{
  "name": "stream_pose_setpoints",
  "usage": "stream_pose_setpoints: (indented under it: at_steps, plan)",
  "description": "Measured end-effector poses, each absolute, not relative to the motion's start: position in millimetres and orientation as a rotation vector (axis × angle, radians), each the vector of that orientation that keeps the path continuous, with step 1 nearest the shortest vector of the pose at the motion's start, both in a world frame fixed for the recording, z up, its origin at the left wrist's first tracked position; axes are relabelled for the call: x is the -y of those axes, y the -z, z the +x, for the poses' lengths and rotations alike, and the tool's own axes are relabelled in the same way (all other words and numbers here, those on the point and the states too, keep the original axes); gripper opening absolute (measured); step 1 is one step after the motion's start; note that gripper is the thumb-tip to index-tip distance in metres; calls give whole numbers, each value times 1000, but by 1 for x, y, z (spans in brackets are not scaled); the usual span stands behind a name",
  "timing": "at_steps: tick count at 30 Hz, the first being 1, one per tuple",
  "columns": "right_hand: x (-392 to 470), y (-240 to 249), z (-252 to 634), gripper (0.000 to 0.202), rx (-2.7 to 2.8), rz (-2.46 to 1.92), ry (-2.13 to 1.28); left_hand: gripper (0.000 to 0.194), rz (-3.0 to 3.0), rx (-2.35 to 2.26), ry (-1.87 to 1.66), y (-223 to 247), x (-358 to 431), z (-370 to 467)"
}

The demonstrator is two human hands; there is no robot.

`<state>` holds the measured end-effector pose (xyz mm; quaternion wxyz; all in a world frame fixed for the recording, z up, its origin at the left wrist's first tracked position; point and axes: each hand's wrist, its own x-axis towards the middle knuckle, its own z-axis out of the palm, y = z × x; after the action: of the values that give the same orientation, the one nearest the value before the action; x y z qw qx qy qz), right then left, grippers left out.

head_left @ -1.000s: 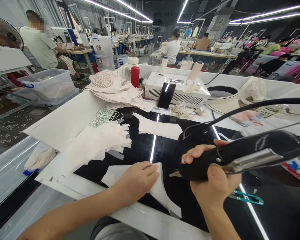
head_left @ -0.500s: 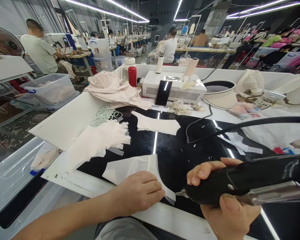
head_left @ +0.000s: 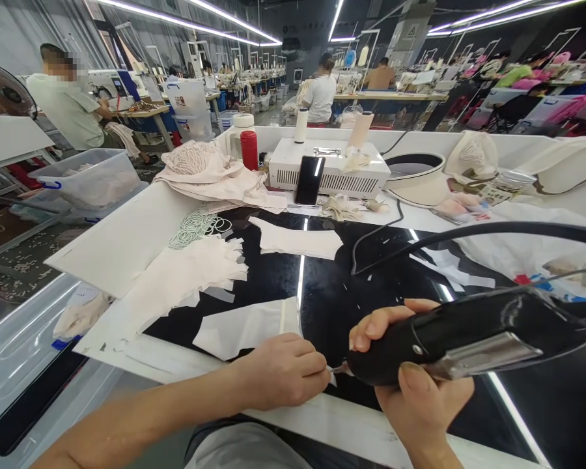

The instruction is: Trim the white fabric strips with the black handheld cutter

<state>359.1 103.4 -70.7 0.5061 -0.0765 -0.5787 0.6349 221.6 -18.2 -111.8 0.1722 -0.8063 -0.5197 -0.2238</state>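
A thin white fabric piece point(head_left: 249, 326) with a cream strip lies on the black glossy work surface near the front edge. My left hand point(head_left: 288, 371) rests over its right end, fingers curled and closed on the fabric edge; the exact pinch is hidden beneath them. My right hand point(head_left: 427, 404) is wrapped round a black corded handheld tool point(head_left: 449, 329) with a metal lever and a thin metal tip. That tip points left, right beside my left fingertips, where a small white corner of fabric shows.
A stack of cream fabric pieces point(head_left: 190, 280) lies at left, green cord point(head_left: 200, 228) behind it. Another cut piece point(head_left: 300, 239) lies farther back. A phone point(head_left: 310, 180) leans on a white vented box point(head_left: 332, 166). The black cable point(head_left: 493, 229) arches across the right side.
The tool in my right hand has moved left, its tip now by my left fingertips. My left hand has shifted slightly right along the fabric edge. The view has turned slightly.
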Motion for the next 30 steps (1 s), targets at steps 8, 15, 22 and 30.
stream_pose_setpoints:
  at_steps: [8,15,22,30]
  plan:
    - [-105,71,360,42,1393,-190,-1527,16,-2241,1521,622,119,18,221]
    - [-105,64,361,42,1381,-188,-1524,13,-2234,1544,563,119,17,223]
    - [-106,61,359,42,1354,-210,-1504,11,-2276,1529,517,120,18,222]
    - [-105,64,359,43,1371,-211,-1520,10,-2269,1543,534,121,17,224]
